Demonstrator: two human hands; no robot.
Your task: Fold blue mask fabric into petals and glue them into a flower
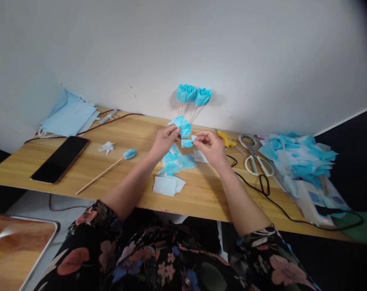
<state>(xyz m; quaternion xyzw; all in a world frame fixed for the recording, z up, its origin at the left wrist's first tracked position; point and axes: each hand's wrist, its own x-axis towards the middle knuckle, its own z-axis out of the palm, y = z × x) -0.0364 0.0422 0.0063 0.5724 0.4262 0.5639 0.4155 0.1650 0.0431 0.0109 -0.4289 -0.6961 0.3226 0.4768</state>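
Observation:
My left hand (165, 140) pinches a crumpled bunch of blue fabric petals (183, 125) above the middle of the table. Close beside it, my right hand (211, 146) grips a small blue-and-white fabric piece (187, 143) between thumb and fingers. Below both hands lie loose blue fabric pieces (179, 161) and pale cut squares (164, 185). Two finished-looking blue fabric flowers (186, 93) on thin sticks lean against the wall behind. To the left, a wooden stick (100, 176) with a small blue bud (130, 153) at its tip rests on the table.
On the left are a black phone (60, 159), a stack of face masks (70, 115) and a white scrap (107, 147). A yellow glue gun (226, 139), scissors (258, 165), a black cord (277, 206), a power strip (312, 202) and a heap of blue scraps (301, 153) occupy the right.

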